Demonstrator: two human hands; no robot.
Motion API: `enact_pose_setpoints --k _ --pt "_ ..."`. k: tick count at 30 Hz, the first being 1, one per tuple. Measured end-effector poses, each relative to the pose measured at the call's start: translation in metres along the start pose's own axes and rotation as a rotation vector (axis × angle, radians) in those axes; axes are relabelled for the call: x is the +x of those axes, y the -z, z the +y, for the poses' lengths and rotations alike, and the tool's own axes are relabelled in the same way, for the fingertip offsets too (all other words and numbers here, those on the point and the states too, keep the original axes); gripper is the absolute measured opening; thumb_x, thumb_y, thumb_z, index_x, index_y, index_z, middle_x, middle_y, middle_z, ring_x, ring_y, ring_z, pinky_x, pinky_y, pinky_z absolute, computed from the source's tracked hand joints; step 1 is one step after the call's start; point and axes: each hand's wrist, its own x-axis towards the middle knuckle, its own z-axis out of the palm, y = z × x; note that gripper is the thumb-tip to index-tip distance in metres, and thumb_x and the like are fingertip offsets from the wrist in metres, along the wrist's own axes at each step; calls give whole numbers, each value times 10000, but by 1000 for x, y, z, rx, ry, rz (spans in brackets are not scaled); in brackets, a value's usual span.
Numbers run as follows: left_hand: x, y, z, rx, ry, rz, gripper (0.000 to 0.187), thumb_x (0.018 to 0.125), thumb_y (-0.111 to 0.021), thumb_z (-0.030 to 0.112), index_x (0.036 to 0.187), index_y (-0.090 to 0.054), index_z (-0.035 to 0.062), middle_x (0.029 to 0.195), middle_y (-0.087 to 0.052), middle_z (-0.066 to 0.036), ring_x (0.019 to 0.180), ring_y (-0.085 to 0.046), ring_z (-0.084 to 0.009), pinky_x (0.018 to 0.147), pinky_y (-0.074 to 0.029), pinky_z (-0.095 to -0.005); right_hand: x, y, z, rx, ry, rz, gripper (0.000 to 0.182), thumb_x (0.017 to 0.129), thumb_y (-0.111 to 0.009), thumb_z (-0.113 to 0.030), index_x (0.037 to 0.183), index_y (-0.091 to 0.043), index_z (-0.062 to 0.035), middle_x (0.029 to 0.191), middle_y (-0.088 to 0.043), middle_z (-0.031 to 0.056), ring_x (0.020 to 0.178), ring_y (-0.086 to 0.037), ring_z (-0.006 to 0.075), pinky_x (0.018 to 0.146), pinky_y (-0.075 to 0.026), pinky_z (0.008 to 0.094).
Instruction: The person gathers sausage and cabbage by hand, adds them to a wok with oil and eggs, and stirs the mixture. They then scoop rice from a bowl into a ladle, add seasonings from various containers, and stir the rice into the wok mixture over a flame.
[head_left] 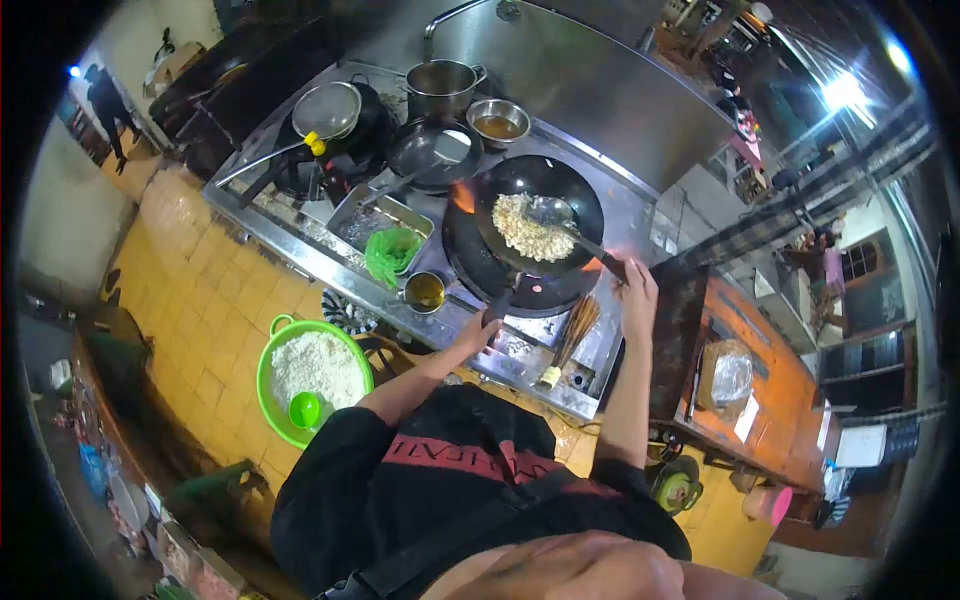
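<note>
My left hand [482, 330] is closed round the dark handle of a black wok [580, 190] over the burner, where orange flames show at the rim. Fried rice [520, 232] lies in the wok's middle. A metal ladle [552, 210] rests its bowl in the rice, and my right hand [636, 284] grips its handle end beyond the wok's right edge. Near my left hand stands a small metal cup [425, 292] of yellow oil. Below the wok, a bamboo wok brush [575, 335] lies on the stove top.
A metal tray [350, 222] with a green plastic bag [392, 252] sits left of the wok. Behind are a second wok [425, 150], a pot [440, 85], and a bowl of broth [498, 124]. A green basin of white rice [318, 372] stands lower left. An orange-topped table [760, 345] is at right.
</note>
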Motion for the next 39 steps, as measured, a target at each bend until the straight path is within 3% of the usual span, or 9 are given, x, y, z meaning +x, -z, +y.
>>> enact_pose_setpoints --k 3,6,9,20,24,32,36,37,39 --pt "-26 1 11 -74 -18 5 437 916 -542 355 1181 -450 19 866 -570 -99 590 -585 -154 418 -472 -282 50 -57 -2 -32 702 103 222 876 -483 -106 700 -575 -7 731 -613 79 697 -562 173 880 -434 334" --pt "-29 1 9 -57 -14 37 445 920 -525 375 1180 -450 23 854 -567 -91 569 -582 -154 408 -470 -279 102 -81 11 323 695 121 225 857 -469 -78 646 -496 -6 589 -523 69 553 -484 138 716 -470 304" --pt "-15 4 -7 -25 -35 17 497 899 -536 433 1161 -454 19 894 -590 -100 585 -612 -158 396 -456 -270 100 -104 -75 534 544 230 235 877 -483 -71 648 -459 -24 521 -420 34 428 -355 92 384 -283 254" --pt "-18 1 -3 -105 22 29 464 889 -571 400 1121 -451 17 849 -590 -80 589 -602 -149 403 -452 -268 125 -96 12 203 694 224 251 902 -481 -127 676 -513 -22 527 -431 -3 443 -389 76 419 -293 234" --pt "-16 0 0 -75 -58 70 445 889 -584 372 1092 -463 -5 847 -587 -79 572 -597 -149 409 -457 -282 84 -95 -39 303 514 291 303 891 -517 -153 620 -498 -20 525 -487 22 458 -419 89 439 -315 253" --pt "13 13 -38 -15 -46 -74 436 896 -564 405 1106 -453 39 847 -597 -82 545 -571 -135 410 -445 -266 59 -74 -15 -88 832 238 298 904 -477 -101 624 -469 3 494 -467 43 425 -430 104 425 -371 246" --pt "-25 5 8 -67 -13 -6 310 919 -547 327 1019 -483 41 752 -571 -47 504 -531 -119 411 -437 -260 53 -64 12 -386 756 186 202 884 -497 -168 791 -618 -35 720 -608 74 635 -570 137 521 -425 269" --pt "-22 4 6 -25 -16 23 327 914 -557 334 1040 -483 42 768 -584 -56 516 -537 -118 418 -438 -259 37 -62 11 -337 480 194 179 879 -499 -144 934 -631 -36 939 -624 109 795 -612 215 607 -472 323" --pt "-20 7 3 3 -19 23 332 913 -559 339 1037 -489 39 772 -587 -60 523 -541 -118 422 -439 -259 9 -43 33 358 -188 -19 179 871 -511 -97 1003 -600 -16 938 -600 124 788 -622 251 608 -492 333"
